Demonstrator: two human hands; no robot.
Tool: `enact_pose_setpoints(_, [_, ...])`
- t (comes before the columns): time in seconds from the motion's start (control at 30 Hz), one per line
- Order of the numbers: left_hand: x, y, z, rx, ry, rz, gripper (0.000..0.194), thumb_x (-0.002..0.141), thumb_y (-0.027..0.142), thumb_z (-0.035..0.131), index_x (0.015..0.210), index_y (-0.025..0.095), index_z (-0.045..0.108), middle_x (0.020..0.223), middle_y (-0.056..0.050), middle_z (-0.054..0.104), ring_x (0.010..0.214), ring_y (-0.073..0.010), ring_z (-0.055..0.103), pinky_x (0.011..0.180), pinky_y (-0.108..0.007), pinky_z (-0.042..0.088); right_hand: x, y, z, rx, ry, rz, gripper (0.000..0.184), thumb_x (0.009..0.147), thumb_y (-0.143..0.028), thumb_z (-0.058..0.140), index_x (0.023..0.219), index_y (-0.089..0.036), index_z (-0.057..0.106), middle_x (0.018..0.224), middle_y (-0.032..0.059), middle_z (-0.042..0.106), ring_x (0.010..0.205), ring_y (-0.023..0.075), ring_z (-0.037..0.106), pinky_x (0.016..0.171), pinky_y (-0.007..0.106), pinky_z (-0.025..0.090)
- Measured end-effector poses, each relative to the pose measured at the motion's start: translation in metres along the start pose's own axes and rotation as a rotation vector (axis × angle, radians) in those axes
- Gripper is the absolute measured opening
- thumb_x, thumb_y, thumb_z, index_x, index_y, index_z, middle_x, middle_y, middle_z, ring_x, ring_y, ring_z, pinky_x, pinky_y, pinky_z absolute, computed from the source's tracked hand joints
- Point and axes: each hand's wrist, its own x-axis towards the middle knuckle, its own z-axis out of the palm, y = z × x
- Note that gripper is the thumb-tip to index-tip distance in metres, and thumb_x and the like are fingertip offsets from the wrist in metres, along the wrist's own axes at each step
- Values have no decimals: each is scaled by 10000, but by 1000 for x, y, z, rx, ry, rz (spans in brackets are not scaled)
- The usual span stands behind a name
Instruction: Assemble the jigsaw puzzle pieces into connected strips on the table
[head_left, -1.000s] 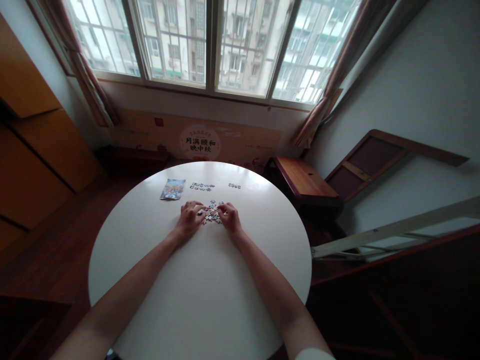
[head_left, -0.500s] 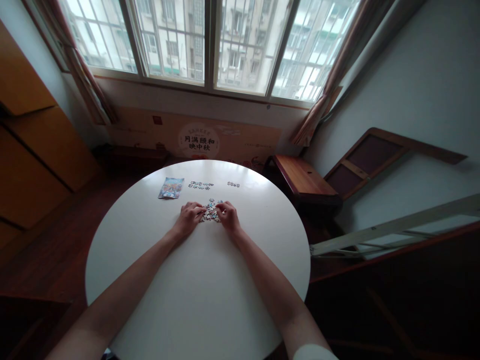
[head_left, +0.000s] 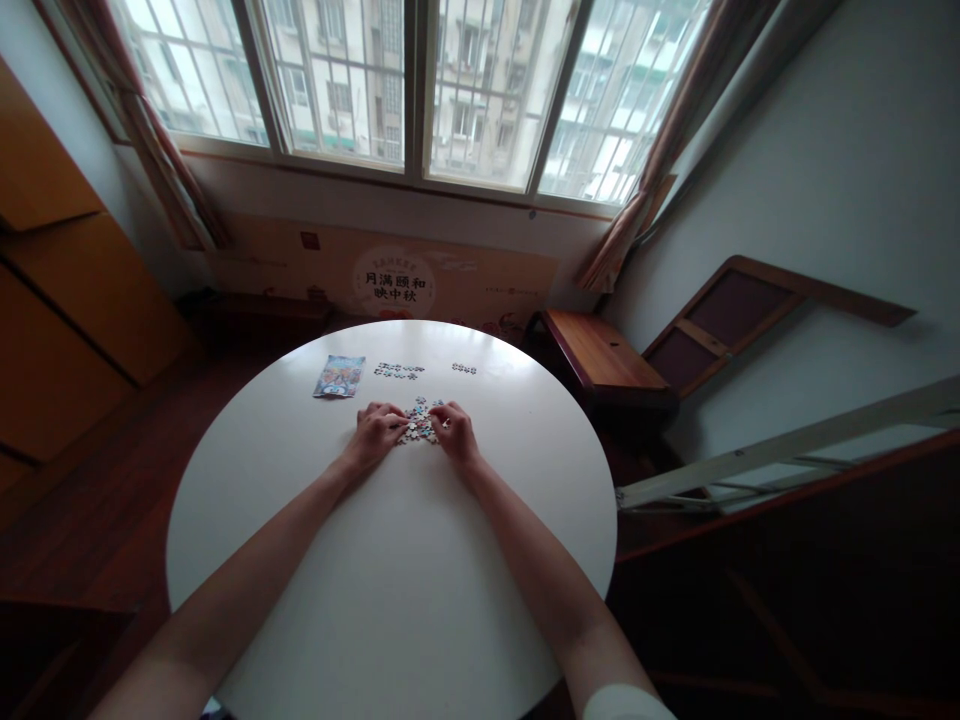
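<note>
A loose pile of small jigsaw puzzle pieces (head_left: 421, 428) lies on the white round table (head_left: 397, 580), between my two hands. At the pile's left side is my left hand (head_left: 379, 430), its fingers bent and pinched on a puzzle piece that they mostly hide. My right hand (head_left: 454, 432) is at the right side, thumb and fingertips closed on a piece that is hard to make out. Beyond the pile, pieces stand in rows: a left group (head_left: 399, 371) in two rows and a smaller right group (head_left: 464, 369).
A colourful picture bag (head_left: 340, 376) lies at the table's far left. Past the table's right edge stands a wooden bench (head_left: 604, 350). Orange cabinets (head_left: 67, 290) are on the left, and a barred window (head_left: 412, 90) faces me.
The whole view has shifted slightly, so everything appears a little further left. Both hands stay at the pile, with only small finger movements.
</note>
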Motion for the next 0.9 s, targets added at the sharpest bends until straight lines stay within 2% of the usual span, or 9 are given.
enact_pose_setpoints(0.13, [-3,6,-7,7,29,60,188,887,332,552,892,274,731,1087,-47,655,1080,-238,481,906,-402,319,-3,-7,-4,-42,-17,-39,158,829,-168,522,857,-191,676,811,23,595,714,130,567,712,246,464])
enact_pose_setpoints(0.33, [-4,4,-8,-61,112,106,224,922,344,505,969,231,692,1008,-58,671,982,-196,570,914,-374,351,-11,-27,-3,-211,-161,-259,158,866,-179,530,927,-221,669,856,42,600,818,167,551,805,297,428])
enact_pose_setpoints(0.57, [-6,2,-5,-290,74,184,268,937,360,465,993,209,679,928,-65,681,847,-170,621,796,-306,464,-15,-26,-1,-231,-182,-266,178,889,-202,522,1007,-239,651,902,50,607,833,178,548,821,317,415])
enact_pose_setpoints(0.7, [-8,5,-5,-423,127,152,241,916,374,503,988,210,664,919,-51,685,794,-154,631,741,-274,499,-14,-24,-2,-227,-152,-249,192,904,-228,508,1051,-241,631,913,48,610,827,174,555,830,315,413])
enact_pose_setpoints(0.9, [-9,6,-1,-450,156,116,243,878,414,556,871,194,659,821,-31,697,697,-147,626,687,-270,506,-15,-22,-4,-208,-178,-263,168,914,-304,523,1006,-232,644,901,46,608,813,166,557,797,301,424])
